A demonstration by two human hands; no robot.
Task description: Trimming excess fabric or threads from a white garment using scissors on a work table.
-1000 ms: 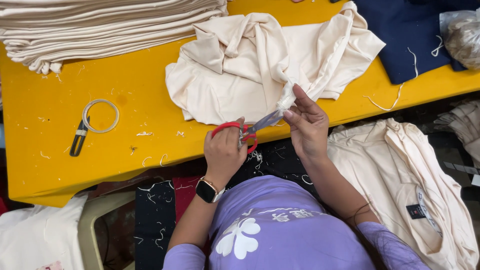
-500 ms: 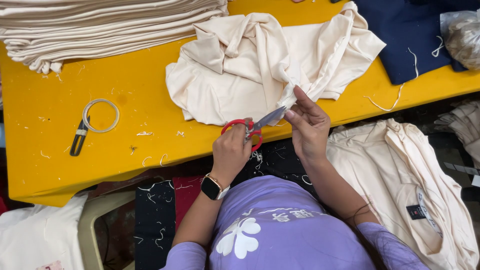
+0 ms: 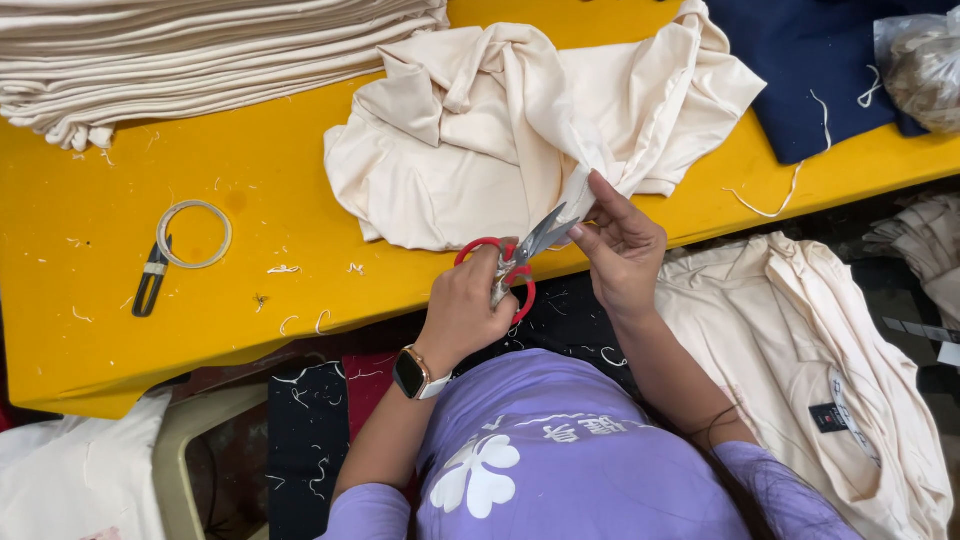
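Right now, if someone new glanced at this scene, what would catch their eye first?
The bright yellow table first, with a crumpled cream garment lying at its middle. At the near edge, the left hand works red-handled scissors while the right hand pinches a corner of the garment at the blades. A stack of folded cream cloth fills the far left.

stack [image 3: 200, 60] folded cream, far left | snips [image 3: 150, 285] + ring [image 3: 194, 234] on yellow table [image 3: 300, 300] | navy cloth [image 3: 800, 60] far right
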